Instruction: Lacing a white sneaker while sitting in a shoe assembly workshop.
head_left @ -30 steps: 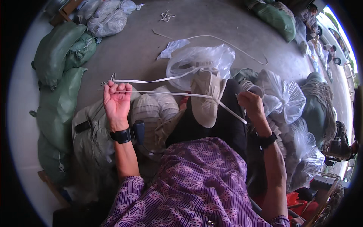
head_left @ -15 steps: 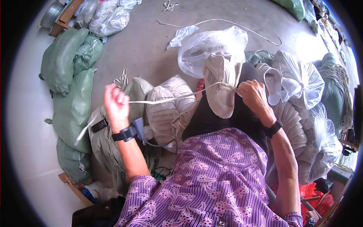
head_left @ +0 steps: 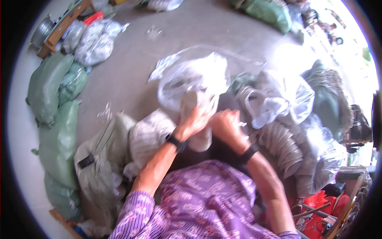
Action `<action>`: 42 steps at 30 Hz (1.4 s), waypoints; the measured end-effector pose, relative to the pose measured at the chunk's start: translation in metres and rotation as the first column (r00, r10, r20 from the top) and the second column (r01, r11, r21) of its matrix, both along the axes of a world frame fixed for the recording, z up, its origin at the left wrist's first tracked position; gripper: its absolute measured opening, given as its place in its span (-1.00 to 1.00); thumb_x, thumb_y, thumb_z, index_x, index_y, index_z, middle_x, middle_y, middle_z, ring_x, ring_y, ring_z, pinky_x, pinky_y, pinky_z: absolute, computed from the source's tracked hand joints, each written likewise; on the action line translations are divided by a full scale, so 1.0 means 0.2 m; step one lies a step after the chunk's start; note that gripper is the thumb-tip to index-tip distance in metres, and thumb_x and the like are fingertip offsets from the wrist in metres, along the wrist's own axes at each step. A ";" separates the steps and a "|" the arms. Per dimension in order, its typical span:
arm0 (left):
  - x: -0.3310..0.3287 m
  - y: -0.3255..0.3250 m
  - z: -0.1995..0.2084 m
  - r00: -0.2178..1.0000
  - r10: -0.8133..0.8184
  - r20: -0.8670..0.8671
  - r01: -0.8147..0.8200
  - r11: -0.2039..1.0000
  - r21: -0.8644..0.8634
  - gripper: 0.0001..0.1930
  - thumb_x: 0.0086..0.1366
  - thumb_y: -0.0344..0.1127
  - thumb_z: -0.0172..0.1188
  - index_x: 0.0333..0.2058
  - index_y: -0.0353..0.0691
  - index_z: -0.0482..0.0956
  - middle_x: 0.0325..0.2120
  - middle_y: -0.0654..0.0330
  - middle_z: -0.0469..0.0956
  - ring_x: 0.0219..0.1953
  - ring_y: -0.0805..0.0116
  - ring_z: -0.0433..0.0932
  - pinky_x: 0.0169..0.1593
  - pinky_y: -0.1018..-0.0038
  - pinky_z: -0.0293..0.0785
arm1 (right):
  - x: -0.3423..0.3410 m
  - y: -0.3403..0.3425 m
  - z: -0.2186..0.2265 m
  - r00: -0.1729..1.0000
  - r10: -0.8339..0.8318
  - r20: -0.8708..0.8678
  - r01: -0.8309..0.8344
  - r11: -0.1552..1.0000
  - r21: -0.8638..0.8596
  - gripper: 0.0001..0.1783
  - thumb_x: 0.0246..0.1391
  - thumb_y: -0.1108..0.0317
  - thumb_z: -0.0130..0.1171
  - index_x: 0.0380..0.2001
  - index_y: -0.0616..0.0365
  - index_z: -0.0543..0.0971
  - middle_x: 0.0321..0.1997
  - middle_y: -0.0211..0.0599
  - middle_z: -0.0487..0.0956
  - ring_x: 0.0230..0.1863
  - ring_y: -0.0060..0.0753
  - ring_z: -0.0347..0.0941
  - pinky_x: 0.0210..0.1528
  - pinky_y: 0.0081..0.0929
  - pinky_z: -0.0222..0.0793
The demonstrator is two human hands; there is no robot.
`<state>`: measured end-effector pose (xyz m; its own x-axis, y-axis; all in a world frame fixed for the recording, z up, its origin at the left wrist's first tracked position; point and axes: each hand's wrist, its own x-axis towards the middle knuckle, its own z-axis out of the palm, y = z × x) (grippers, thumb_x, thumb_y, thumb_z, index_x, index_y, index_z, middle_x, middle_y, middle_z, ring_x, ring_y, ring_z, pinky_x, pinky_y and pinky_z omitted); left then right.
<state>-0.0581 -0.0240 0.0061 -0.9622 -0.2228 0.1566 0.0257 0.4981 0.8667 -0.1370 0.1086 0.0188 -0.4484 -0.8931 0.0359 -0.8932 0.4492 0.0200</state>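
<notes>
Grey floor (head_left: 119,71) spreads wide, with bulging green sacks (head_left: 57,145) heaped along its left edge, their contents hidden. Toward its right edge, knotted clear bags (head_left: 292,93) bulge with pale contents, and a stack of pale shoe parts (head_left: 280,147) lies below them. Left of the lap, another clear bag (head_left: 149,135) is packed with similar pale pieces. Near the floor's lower right corner, an open box (head_left: 351,209) holds red plastic (head_left: 318,199) and a stick (head_left: 312,211). Just beyond the lap's far edge lies a loose clear bag (head_left: 169,89); what it contains is blurred. One beige shoe (head_left: 200,142) sits at that far edge, toe toward the body. Over its middle lies the left hand (head_left: 195,121), fingers bent; whether they pinch anything cannot be told. Just right of the shoe, the right hand (head_left: 227,125) is curled nearly closed, a bit of white lace (head_left: 242,124) showing beside it; its grip is blurred.
</notes>
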 end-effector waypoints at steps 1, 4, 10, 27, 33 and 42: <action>0.04 -0.06 -0.18 0.963 -0.064 -0.261 0.033 0.992 -0.120 -0.79 0.30 -0.30 -0.04 -0.35 -0.31 0.50 -0.71 0.20 0.42 -0.63 0.50 0.35 -0.55 0.47 0.27 | 0.02 -0.02 -0.03 0.999 0.034 -0.013 -0.035 0.998 -0.058 -0.86 -0.17 0.26 0.05 -0.63 -0.01 0.57 -0.59 -0.34 0.51 -0.47 -0.32 0.42 -0.37 -0.20 0.18; 0.05 -0.09 -0.25 0.979 -0.030 -0.201 -0.027 0.961 -0.275 -0.75 0.30 -0.22 -0.02 -0.27 -0.29 0.51 -0.70 0.15 0.46 -0.65 0.40 0.43 -0.55 0.42 0.32 | 0.04 -0.03 -0.07 0.998 0.011 -0.055 -0.021 0.983 -0.180 -0.87 -0.27 0.29 0.09 -0.73 0.03 0.55 -0.68 -0.32 0.51 -0.57 -0.27 0.44 -0.48 -0.21 0.20; 0.00 -0.06 0.00 0.776 -0.044 0.629 -0.131 0.965 0.229 -0.66 0.22 -0.10 0.01 -0.55 -0.25 0.53 -0.78 0.26 0.43 -0.79 0.50 0.34 -0.72 0.52 0.21 | 0.05 -0.01 -0.11 0.992 0.028 0.124 0.014 0.944 -0.330 -0.84 -0.27 0.25 0.11 -0.78 0.01 0.51 -0.73 -0.31 0.49 -0.58 -0.24 0.44 -0.45 -0.17 0.14; -0.01 -0.05 0.06 0.751 -0.051 0.658 -0.182 0.943 0.280 -0.77 0.12 -0.17 0.11 -0.55 -0.19 0.56 -0.80 0.30 0.40 -0.84 0.55 0.24 -0.77 0.55 0.08 | -0.08 0.03 -0.07 0.872 0.214 0.439 -0.067 0.943 -0.327 -0.78 -0.16 0.08 0.17 -0.60 -0.03 0.55 -0.51 -0.43 0.55 -0.35 -0.34 0.48 -0.27 -0.25 0.09; 0.00 -0.05 0.10 0.776 -0.085 0.625 -0.182 0.919 0.351 -0.79 0.10 -0.19 0.13 -0.54 -0.22 0.54 -0.81 0.29 0.39 -0.87 0.55 0.22 -0.79 0.56 0.06 | -0.09 0.08 -0.09 0.924 0.274 0.268 -0.205 0.944 -0.258 -0.84 -0.13 0.14 0.16 -0.58 -0.05 0.54 -0.55 -0.45 0.51 -0.38 -0.35 0.45 -0.24 -0.27 0.10; 0.00 -0.07 0.05 0.788 -0.117 0.604 -0.197 0.882 0.427 -0.78 0.08 -0.20 0.15 -0.56 -0.24 0.52 -0.82 0.29 0.39 -0.88 0.54 0.21 -0.81 0.56 0.05 | -0.05 0.06 -0.13 0.930 0.285 0.233 -0.190 0.913 -0.361 -0.89 -0.13 0.22 0.18 -0.54 -0.03 0.54 -0.56 -0.45 0.51 -0.40 -0.37 0.45 -0.20 -0.27 0.12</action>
